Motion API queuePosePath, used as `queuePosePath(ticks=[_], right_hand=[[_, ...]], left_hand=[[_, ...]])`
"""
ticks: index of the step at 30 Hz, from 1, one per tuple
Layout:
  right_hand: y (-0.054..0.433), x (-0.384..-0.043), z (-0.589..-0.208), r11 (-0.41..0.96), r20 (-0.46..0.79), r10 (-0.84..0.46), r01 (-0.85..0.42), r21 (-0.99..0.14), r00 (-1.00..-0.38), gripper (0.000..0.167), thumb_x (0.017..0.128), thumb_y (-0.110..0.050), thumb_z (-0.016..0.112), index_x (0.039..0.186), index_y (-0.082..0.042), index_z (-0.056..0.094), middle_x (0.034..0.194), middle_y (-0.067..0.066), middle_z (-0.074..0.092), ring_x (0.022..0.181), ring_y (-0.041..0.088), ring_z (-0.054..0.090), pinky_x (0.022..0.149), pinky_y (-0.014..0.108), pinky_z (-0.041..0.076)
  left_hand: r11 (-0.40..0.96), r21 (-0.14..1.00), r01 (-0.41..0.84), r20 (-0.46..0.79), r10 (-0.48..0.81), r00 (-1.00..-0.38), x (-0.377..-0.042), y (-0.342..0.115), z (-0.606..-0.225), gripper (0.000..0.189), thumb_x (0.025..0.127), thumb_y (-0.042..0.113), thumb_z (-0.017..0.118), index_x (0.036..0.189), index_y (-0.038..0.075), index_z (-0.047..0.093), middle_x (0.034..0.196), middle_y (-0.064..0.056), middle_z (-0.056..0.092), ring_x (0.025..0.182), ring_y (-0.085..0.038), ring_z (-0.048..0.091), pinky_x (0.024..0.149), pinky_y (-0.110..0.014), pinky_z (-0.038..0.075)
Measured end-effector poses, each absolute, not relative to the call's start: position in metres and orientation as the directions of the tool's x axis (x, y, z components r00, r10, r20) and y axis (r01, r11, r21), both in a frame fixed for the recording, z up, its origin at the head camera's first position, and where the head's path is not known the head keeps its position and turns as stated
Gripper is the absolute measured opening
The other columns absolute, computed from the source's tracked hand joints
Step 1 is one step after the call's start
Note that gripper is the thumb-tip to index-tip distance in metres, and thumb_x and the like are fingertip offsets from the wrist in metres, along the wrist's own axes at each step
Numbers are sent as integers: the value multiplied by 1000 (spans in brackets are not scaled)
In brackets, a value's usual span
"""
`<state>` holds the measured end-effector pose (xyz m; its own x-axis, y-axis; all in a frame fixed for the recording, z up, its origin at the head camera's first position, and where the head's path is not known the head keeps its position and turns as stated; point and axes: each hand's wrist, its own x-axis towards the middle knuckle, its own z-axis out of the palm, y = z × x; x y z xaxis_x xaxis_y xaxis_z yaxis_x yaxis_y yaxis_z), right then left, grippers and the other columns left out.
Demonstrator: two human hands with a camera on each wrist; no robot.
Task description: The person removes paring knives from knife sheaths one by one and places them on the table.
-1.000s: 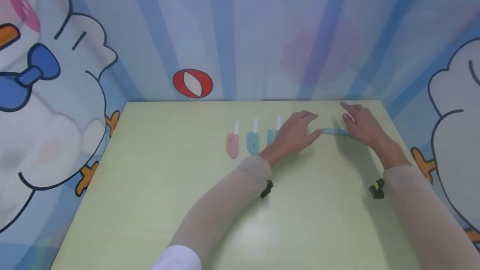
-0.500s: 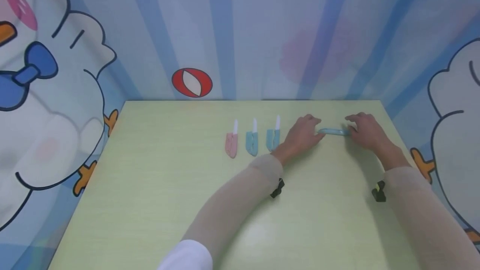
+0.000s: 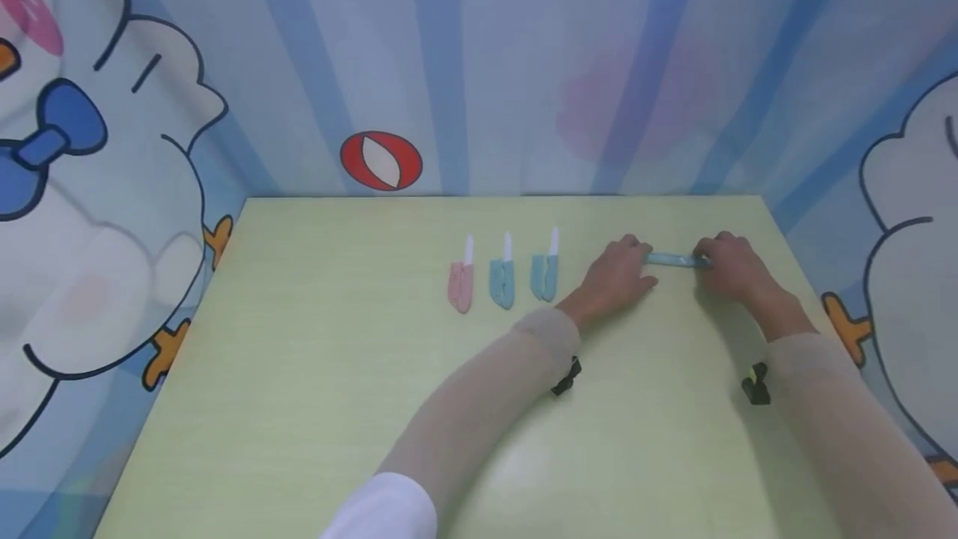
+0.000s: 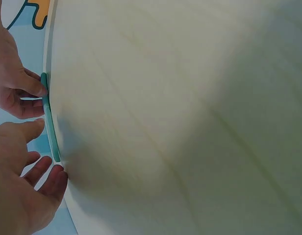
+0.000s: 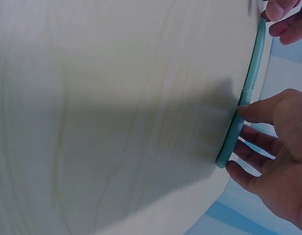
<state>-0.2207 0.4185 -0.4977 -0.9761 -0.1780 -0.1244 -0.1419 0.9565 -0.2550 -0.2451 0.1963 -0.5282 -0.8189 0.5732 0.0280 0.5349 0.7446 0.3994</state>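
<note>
A slim teal knife (image 3: 674, 259) lies crosswise near the far right of the table, a seam around its middle in the right wrist view and no blade showing. My right hand (image 3: 737, 271) pinches its right end; in the right wrist view the thumb (image 5: 259, 110) presses one side and the fingers lie along the other. At its left end is my left hand (image 3: 615, 274), fingertips right at the tip. The left wrist view shows that hand's thumb (image 4: 33, 129) apart from the knife and its fingers loosely bent.
Left of my hands stand a pink knife (image 3: 462, 285) and two blue knives (image 3: 502, 281) (image 3: 545, 274) in a row, white blades pointing away. The pale yellow table (image 3: 314, 356) ends at a printed backdrop (image 3: 509, 65) behind.
My left hand has moved right, uncovering the nearest blue knife. My right hand has come down, its raised index finger drawn in, and now pinches the teal knife's right end.
</note>
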Motion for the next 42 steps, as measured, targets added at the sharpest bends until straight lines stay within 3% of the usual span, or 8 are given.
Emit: queuePosePath(ticks=[7,12,20,31,42], right_hand=[[417,-218,-500,951,-80,-218,-193,-240,-973,28,88,4,61,115,10,65,102,32,57,90,51,54,80,63,46],[411,-216,-499,931,-14,-293,-282,-233,-956,21,82,8,65,103,5,63,90,25,57,79,46,53,71,61,46],[407,-214,-500,914,-13,-326,-312,-259,-945,23,79,11,68,100,3,64,94,24,67,88,47,59,81,62,48],[409,-215,-499,872,-3,-408,-388,-299,-913,25,77,15,63,98,3,72,93,21,72,92,47,67,86,62,52],[406,-213,-490,857,35,-438,-429,-286,-898,18,84,15,69,96,2,72,91,20,71,86,44,66,83,62,50]], left_hand=[[748,385,540,38,572,-820,-243,200,-530,52,104,37,69,150,15,59,139,1,59,119,-13,57,96,-21,50],[744,333,579,63,596,-801,-242,201,-531,37,106,28,66,141,17,68,124,1,65,106,-13,58,88,-22,50],[721,362,590,56,615,-786,-241,202,-533,24,107,19,63,126,20,77,99,5,63,86,-7,56,74,-20,48],[707,401,583,51,618,-785,-243,198,-531,22,104,14,64,119,21,79,106,6,74,97,-7,66,84,-20,52],[706,393,590,43,627,-778,-243,195,-528,27,104,10,62,125,19,75,117,5,74,107,-9,67,91,-21,51]])
